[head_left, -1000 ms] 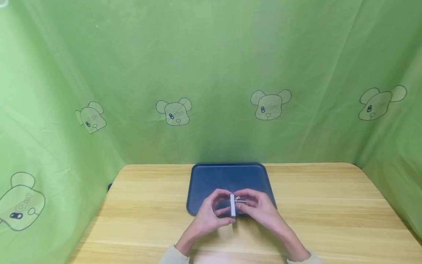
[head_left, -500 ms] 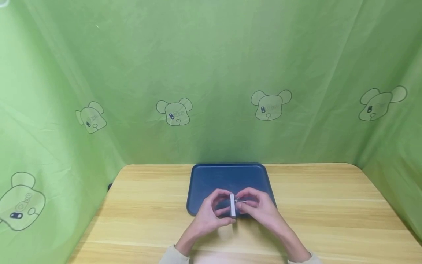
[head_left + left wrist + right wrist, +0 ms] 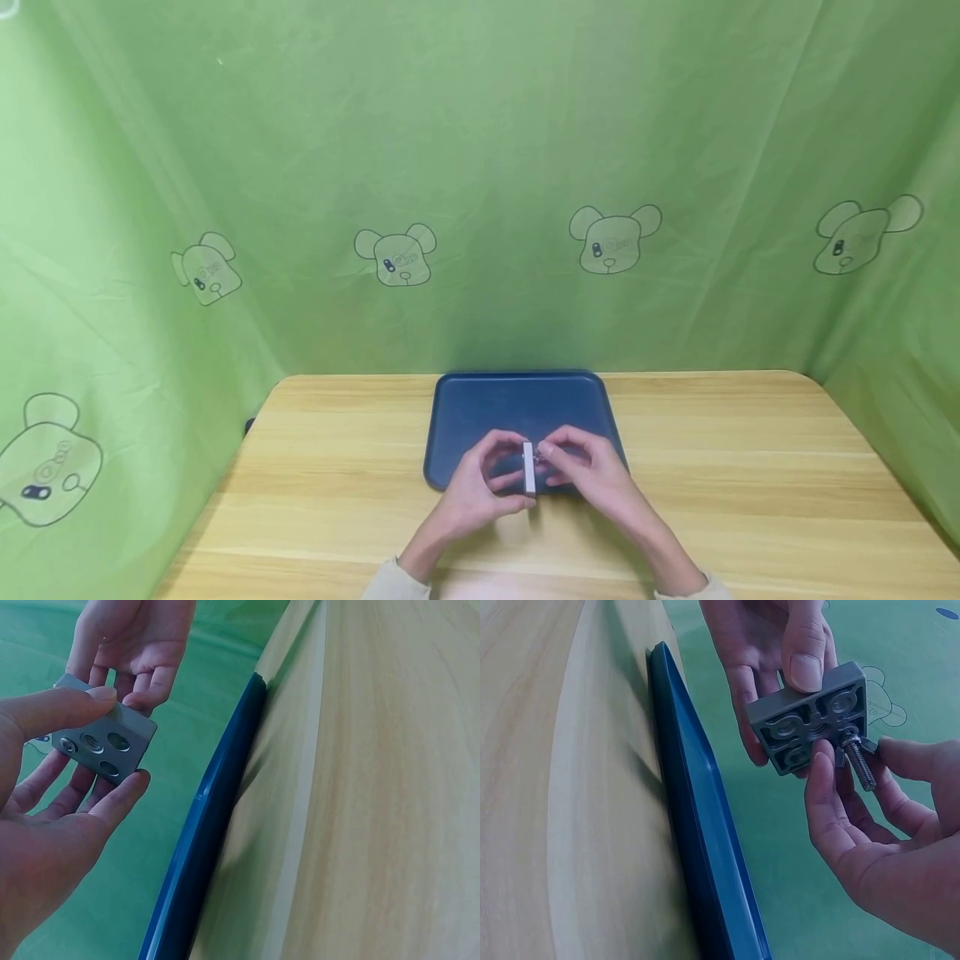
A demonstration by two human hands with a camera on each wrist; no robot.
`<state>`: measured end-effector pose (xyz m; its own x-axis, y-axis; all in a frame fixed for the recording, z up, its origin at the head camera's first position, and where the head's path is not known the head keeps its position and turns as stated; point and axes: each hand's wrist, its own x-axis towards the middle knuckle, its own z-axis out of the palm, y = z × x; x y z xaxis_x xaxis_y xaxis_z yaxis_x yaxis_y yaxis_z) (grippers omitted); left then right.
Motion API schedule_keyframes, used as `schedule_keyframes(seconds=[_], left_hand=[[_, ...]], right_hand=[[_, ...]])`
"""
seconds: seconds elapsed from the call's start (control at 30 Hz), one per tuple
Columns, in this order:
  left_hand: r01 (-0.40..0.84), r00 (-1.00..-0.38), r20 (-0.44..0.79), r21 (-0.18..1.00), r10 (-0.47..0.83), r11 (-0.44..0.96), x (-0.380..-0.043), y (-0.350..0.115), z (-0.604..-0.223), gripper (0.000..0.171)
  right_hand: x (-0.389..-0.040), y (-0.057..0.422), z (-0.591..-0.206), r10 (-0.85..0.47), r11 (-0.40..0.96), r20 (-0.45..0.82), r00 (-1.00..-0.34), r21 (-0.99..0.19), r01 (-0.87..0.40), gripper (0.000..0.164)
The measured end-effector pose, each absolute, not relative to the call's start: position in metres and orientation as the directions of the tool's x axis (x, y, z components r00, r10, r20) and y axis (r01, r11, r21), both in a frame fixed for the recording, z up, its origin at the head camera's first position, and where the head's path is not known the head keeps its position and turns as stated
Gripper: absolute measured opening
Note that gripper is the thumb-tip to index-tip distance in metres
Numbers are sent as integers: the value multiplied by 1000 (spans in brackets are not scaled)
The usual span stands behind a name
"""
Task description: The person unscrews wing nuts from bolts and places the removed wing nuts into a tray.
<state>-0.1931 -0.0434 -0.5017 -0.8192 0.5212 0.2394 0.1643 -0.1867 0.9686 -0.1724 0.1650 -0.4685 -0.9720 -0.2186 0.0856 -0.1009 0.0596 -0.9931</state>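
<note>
In the head view my left hand (image 3: 474, 487) holds a square grey block (image 3: 529, 468) upright by its edges, thumb against fingers. Several round holes show on one face of the block (image 3: 105, 739) in the left wrist view, with a bolt head (image 3: 68, 745) in one corner hole. The ribbed back face shows in the right wrist view, where the threaded bolt (image 3: 862, 769) sticks out of that corner. A small wing nut (image 3: 869, 745) sits on the bolt close to the block. My right hand (image 3: 596, 475) pinches the wing nut between thumb and finger.
A dark blue tray (image 3: 517, 396) lies behind and beneath the hands on the wooden table (image 3: 750, 467). Green curtains (image 3: 480, 150) printed with bear heads enclose the table at the back and sides.
My right thumb has shifted up at the wing nut and now covers the bolt, which showed sticking out to the right before. The left hand and the block stay in place.
</note>
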Motion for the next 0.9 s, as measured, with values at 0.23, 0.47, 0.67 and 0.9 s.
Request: schedule_keyframes(seconds=[0.23,0.47,0.67,0.9], left_hand=[[166,-820,239,969,521,-184,-193,-44,-501,70],[172,-821,241,969,517,-180,-193,-44,-501,70],[174,-820,244,968,517,-181,-193,-44,-502,70],[178,-820,246,968,517,-179,-193,-44,-502,69]], right_hand=[[-172,165,-469,-215,61,82,-973,-993,-97,26],[-172,166,-468,-228,54,92,-969,-993,-107,28],[-171,166,-468,-233,50,93,-968,-993,-107,28],[-170,166,-468,-232,55,96,-968,-992,-111,29]])
